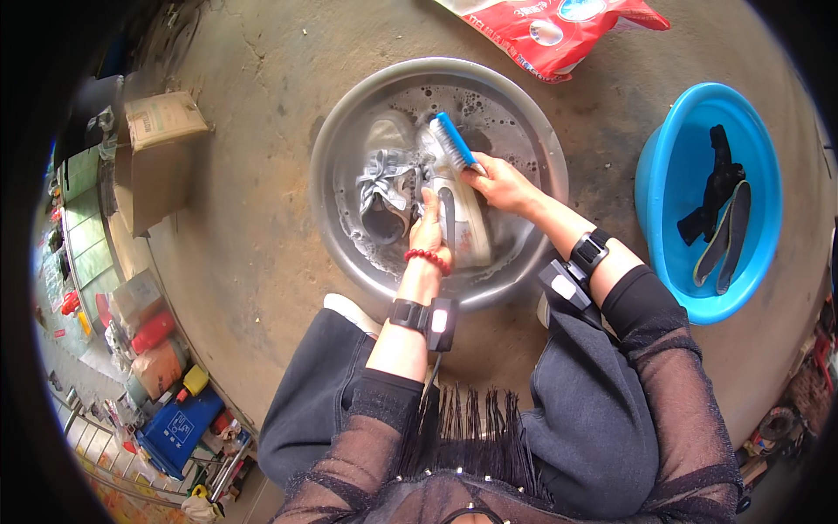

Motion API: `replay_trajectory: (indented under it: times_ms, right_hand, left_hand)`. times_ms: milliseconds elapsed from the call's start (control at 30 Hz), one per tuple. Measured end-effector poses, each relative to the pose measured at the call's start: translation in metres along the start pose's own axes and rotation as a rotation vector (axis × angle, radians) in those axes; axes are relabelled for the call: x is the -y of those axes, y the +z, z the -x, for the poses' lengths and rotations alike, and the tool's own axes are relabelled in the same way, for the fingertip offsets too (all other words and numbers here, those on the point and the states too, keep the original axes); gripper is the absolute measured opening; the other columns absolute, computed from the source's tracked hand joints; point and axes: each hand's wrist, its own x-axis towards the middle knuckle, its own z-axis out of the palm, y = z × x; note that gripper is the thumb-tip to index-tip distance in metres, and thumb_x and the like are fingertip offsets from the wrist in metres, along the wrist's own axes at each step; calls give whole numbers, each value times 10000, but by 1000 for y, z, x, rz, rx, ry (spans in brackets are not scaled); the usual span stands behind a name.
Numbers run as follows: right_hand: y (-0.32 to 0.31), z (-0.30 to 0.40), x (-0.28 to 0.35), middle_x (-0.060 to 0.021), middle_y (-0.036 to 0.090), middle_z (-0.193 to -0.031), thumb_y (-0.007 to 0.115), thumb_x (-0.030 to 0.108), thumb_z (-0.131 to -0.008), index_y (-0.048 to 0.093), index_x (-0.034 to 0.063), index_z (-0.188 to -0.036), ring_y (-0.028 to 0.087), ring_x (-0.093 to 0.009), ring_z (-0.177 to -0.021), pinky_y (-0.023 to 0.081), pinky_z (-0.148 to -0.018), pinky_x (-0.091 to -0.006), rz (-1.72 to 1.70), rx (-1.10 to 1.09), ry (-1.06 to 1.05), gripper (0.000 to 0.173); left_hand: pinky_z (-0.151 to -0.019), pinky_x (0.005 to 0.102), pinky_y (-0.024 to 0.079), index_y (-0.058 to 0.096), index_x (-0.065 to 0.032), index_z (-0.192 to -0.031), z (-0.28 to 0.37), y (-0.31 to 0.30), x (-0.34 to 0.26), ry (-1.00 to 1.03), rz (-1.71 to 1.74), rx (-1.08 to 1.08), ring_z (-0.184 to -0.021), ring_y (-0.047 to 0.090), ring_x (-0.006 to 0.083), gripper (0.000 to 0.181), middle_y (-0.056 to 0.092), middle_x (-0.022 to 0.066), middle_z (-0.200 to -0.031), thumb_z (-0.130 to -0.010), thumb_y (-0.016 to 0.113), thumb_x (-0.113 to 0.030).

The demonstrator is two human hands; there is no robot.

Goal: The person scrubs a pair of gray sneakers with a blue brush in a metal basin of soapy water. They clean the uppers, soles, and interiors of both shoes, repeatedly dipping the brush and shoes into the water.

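In front of me on the floor stands a round metal basin [440, 63] with soapy water in it. My left hand [429, 229] grips a white sneaker [473, 226], which lies tilted on its side with its sole edge to the right. A scrub brush [455, 141] with a blue back and white bristles is in my right hand [501, 183]; its bristles rest on the toe end of that sneaker. Left of it, a second sneaker [386, 173] with pale laces sits partly in the water, its opening toward me. Foam hides part of both toes.
A blue plastic tub [674, 196] at the right holds black cloth items [720, 170] and insoles [736, 229]. A red detergent bag [556, 39] lies beyond the basin. Cardboard boxes [163, 164], a blue bin [180, 429] and household clutter line the left side.
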Motion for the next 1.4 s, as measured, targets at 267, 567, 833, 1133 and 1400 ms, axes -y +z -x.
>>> replay_trajectory:
  times_ms: [267,567,833,1133,1400]
  right_hand:
    - [-15,21,22,-115,662,-889,609,251,-931,538,52,-1219,643,-205,-750,511,-645,-340,-48,-78,-135,357]
    - [-26,69,31,-190,610,-832,559,199,-922,397,281,-1427,649,-375,-685,531,-592,-466,944,-3,-365,537]
    - [-11,2,84,-249,643,-836,493,267,-950,410,269,-1384,660,-419,-747,525,-626,-510,824,-29,-187,442]
    - [-4,28,44,-224,655,-804,490,283,-954,486,231,-1238,658,-415,-728,519,-624,-532,824,-36,-215,289]
    - [-12,61,42,-231,649,-797,501,273,-962,370,267,-1439,637,-440,-728,495,-647,-533,732,107,-121,495]
  left_hand:
    - [-915,460,519,600,-83,-1216,-2,5,-15,-40,287,168,-1025,644,249,397,671,81,-1139,-903,669,-317]
    - [-953,524,467,589,-82,-1223,-24,26,-17,-35,217,-48,-1051,621,290,428,650,107,-1178,-926,619,-388]
    - [-740,491,538,630,-52,-1115,-23,17,4,-82,191,-84,-872,664,284,360,673,111,-1047,-855,737,-276]
    - [-676,444,557,624,7,-1047,-25,19,9,-99,229,-51,-774,667,267,306,674,127,-917,-884,703,-240]
    - [-835,533,538,572,18,-1188,-34,24,-1,-92,163,-101,-951,665,325,384,656,180,-1111,-966,559,-296]
